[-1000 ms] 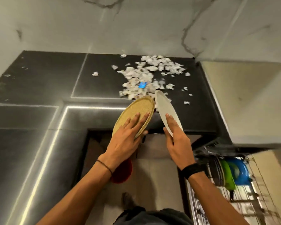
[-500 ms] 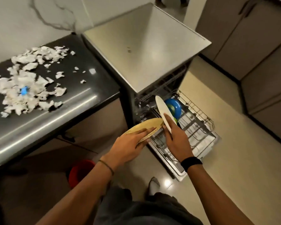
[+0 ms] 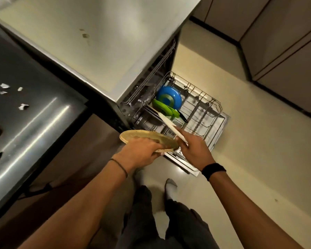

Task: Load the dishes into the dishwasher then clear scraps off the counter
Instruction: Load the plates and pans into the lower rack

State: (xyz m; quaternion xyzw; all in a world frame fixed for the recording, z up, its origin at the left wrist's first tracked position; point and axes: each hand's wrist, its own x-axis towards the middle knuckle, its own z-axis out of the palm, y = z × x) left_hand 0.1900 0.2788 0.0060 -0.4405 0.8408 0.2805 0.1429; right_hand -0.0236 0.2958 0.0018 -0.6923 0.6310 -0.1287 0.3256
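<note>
- Position: the view had swung off the desk (image 3: 34, 114) within the last second. Both arms were now extended over the pulled-out lower rack (image 3: 218, 103) of the open dishwasher (image 3: 97, 42).
- Left hand (image 3: 142, 150): gripped the near rim of the tan plate (image 3: 145, 136), fingers curled round its edge. The plate was held nearly flat, above the near end of the rack and clear of it.
- Right hand (image 3: 192, 148): pinched the white plate (image 3: 169, 123) by its near edge. The plate was turned on edge, its far rim pointed down toward the slots just beside the green plate (image 3: 166, 108).
- Change noted: half a second before, the white plate was higher and over the blue plate (image 3: 169, 97); it had since come down toward the tines. Whether it touched the rack could not be determined.
- Rack contents: blue plate and green plate stood upright at the back, with a dark item alongside that could not be identified.
- Assessment: loading was in its closing stage, with two plates in hand and not yet seated. The white plate appeared next to go in.
- Outstanding: white scraps (image 3: 22, 106) lay on the desk, well apart from the hands; that part of the task was not yet begun.
</note>
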